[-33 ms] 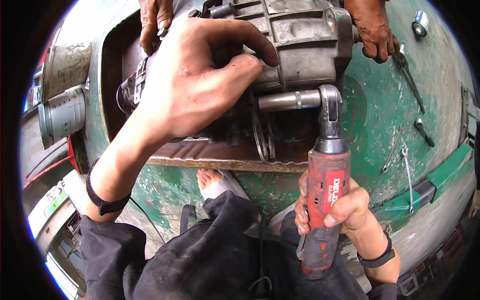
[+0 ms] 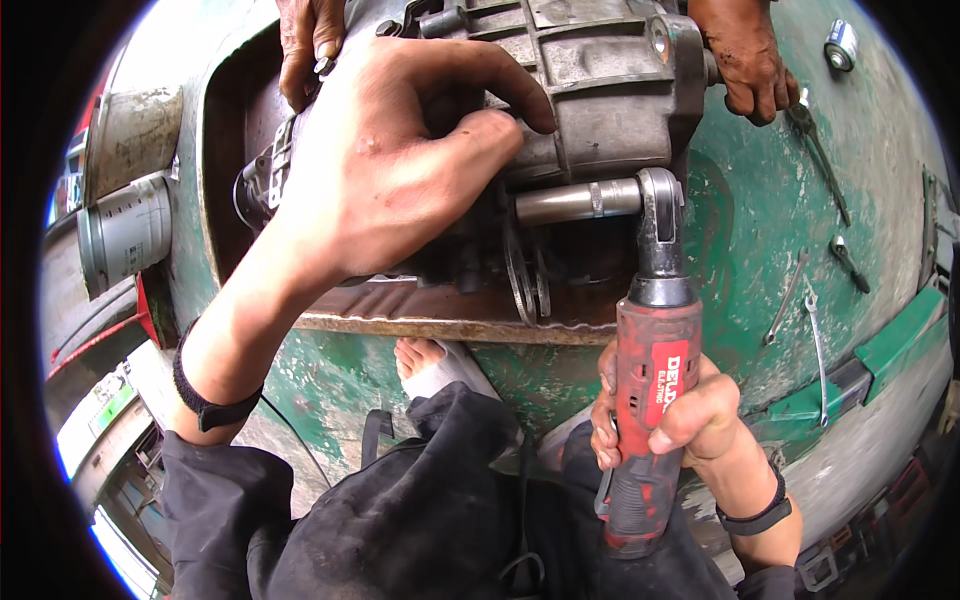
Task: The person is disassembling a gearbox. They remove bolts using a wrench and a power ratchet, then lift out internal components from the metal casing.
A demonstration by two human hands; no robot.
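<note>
A grey cast-metal gearbox housing (image 2: 610,110) lies in a rusty metal tray (image 2: 460,331). My left hand (image 2: 385,160) rests over its near side, index finger and thumb bent and apart; the other fingers are hidden beneath. My right hand (image 2: 700,410) wraps round the grip of a red and black cordless ratchet wrench (image 2: 655,340). From the wrench's head a long silver socket (image 2: 580,202) points left along the housing; its far end meets the shadowed underside, where I cannot make out a bolt.
Another person's hands, one at a bolt (image 2: 324,66) and one right of the housing, reach in from the far side. Open-end wrenches (image 2: 817,350), a ratchet handle (image 2: 848,265) and a spray can (image 2: 841,46) lie on the green floor. Buckets (image 2: 125,230) stand at left.
</note>
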